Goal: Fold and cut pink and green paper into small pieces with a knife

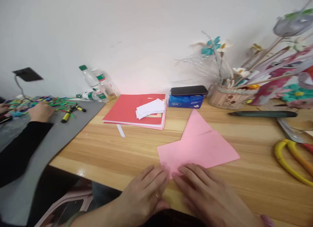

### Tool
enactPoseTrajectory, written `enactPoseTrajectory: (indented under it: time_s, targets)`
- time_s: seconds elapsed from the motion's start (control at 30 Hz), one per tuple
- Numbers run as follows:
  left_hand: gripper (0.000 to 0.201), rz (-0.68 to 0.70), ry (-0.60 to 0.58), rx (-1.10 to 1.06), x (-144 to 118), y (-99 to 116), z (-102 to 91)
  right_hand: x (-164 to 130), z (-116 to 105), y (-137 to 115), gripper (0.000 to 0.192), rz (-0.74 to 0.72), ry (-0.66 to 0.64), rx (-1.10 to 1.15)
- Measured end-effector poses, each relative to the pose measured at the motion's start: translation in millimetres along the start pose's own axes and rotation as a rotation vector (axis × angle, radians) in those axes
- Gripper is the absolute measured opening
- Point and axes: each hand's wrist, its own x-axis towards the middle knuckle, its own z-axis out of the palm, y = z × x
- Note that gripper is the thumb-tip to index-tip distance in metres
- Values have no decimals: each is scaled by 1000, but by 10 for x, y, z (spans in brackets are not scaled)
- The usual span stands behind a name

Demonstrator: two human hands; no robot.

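A folded sheet of pink paper (195, 150) lies on the wooden table before me, one pointed corner directed at the wall. At its lower left corner, my left hand (149, 188) has its fingers closed together on the edge. Close beside it, my right hand (202, 188) grips the bottom edge with bent fingers. Both thumbs are mostly hidden under the hands, and slight blur covers the fingertips.
Behind the paper stand a blue tissue pack (186, 101) with a phone (188, 90) on top, and a red paper stack (132, 108). Scissors (281, 152) and a dark pen (264, 114) lie right. At left, a co-worker's hand (41, 111) is among colourful craft pieces.
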Motion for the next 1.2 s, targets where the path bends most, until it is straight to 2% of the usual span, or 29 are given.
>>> enactPoseTrajectory:
  time_s: [0.1, 0.17, 0.23, 0.33, 0.47, 0.57, 0.7, 0.83, 0.9, 1.0, 1.07, 1.13, 1.2]
  targets:
    - [56, 104, -34, 82, -25, -29, 25, -97, -17, -101, 62, -6, -23, -71]
    - [53, 115, -15, 134, -40, -42, 55, -145, -54, -101, 74, -7, -74, -88]
    - [46, 122, 7, 168, -66, -52, 99, -188, -113, -61, 78, -2, -114, -105]
    - [44, 140, 8, 188, -128, -65, 173, -270, -218, 17, 78, -10, -152, -149]
    - [49, 155, -15, 224, -182, -86, 224, -462, -311, 97, 74, 66, -127, -218]
    - [51, 171, -16, 234, -176, -90, 225, -655, -333, 189, 71, 122, -125, -262]
    - [50, 159, -7, 219, -181, -80, 225, -884, -366, 397, 69, 276, -64, -373]
    - [53, 164, 21, 141, -152, -123, 135, -969, -408, 517, 66, 281, -72, -413]
    - [45, 175, 55, 61, -37, -176, 40, -965, -409, 518, 64, 283, -59, -430]
    - [16, 197, 87, -91, 320, -259, -51, -947, -391, 503, 63, 301, -56, -438]
    - [16, 294, 99, -170, 639, -295, -13, -946, -380, 501, 64, 311, -66, -435]
    - [26, 418, -36, -213, 953, -311, 99, -955, -380, 503, 65, 319, -73, -434]
    - [34, 464, -195, -206, 1201, -305, 232, -966, -387, 495, 66, 326, -81, -434]
